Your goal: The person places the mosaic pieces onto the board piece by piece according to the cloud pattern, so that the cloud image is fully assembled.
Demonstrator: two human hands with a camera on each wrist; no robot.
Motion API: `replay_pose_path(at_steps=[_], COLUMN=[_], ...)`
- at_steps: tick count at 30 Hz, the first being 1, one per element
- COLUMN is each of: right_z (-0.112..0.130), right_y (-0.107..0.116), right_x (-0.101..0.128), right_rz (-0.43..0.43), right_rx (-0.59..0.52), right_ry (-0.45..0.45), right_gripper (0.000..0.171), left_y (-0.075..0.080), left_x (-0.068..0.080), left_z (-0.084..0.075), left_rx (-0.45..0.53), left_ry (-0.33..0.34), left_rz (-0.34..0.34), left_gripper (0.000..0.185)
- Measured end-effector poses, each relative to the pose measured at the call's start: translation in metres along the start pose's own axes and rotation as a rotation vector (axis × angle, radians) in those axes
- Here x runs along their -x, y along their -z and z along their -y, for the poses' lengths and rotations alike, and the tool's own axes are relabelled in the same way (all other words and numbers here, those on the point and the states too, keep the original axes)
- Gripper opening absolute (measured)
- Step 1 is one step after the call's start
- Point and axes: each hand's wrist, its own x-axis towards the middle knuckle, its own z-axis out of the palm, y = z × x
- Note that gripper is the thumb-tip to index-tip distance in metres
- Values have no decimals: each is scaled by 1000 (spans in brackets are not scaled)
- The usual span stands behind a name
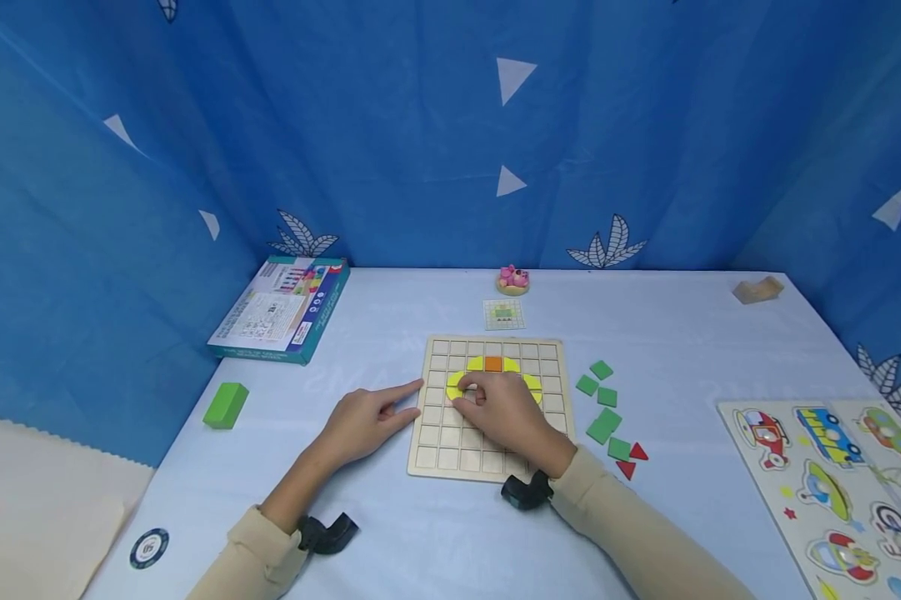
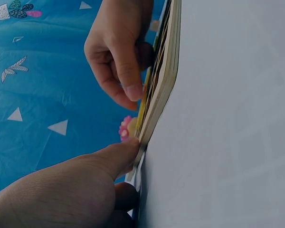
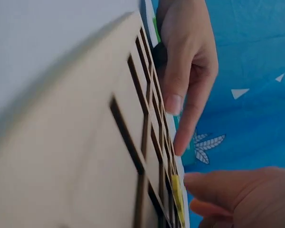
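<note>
A wooden grid board (image 1: 438, 457) lies in the middle of the table, with yellow pieces (image 1: 529, 385) and one orange piece (image 1: 493, 364) set in its upper rows. My right hand (image 1: 495, 408) rests on the board, its curled fingers pinching a yellow piece (image 3: 177, 194) near the left of the yellow shape. My left hand (image 1: 367, 421) lies beside the board, and its straight index finger (image 1: 405, 390) touches the board's left edge. In the left wrist view that fingertip (image 2: 128, 147) meets the board's rim (image 2: 164, 80), with the right hand (image 2: 116, 52) beyond.
Loose green pieces (image 1: 603, 408) and red triangles (image 1: 630, 460) lie right of the board. A pattern card (image 1: 503, 314) and a pink toy (image 1: 513, 280) sit behind it. A box (image 1: 281, 310) and green block (image 1: 225, 405) are at left, a vehicle puzzle (image 1: 833, 483) at right.
</note>
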Motion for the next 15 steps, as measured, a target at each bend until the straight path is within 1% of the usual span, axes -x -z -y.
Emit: replay_pose_path(at_steps=[8,11,15], right_z=[-11,-19,-33], right_y=[27,41,64], right_x=[7,10,13], right_rz=[-14,1,36], right_rx=[-56,-69,-72], right_ry=[10,12,-7], right_gripper=[17,18,20], left_y=[-2,-1,0], left_x=[0,0,1], left_z=[0,-1,-1], left_rx=[6,10,15], left_ry=[-1,11,18], left_rz=[5,4,3], left_gripper=[50,50,50])
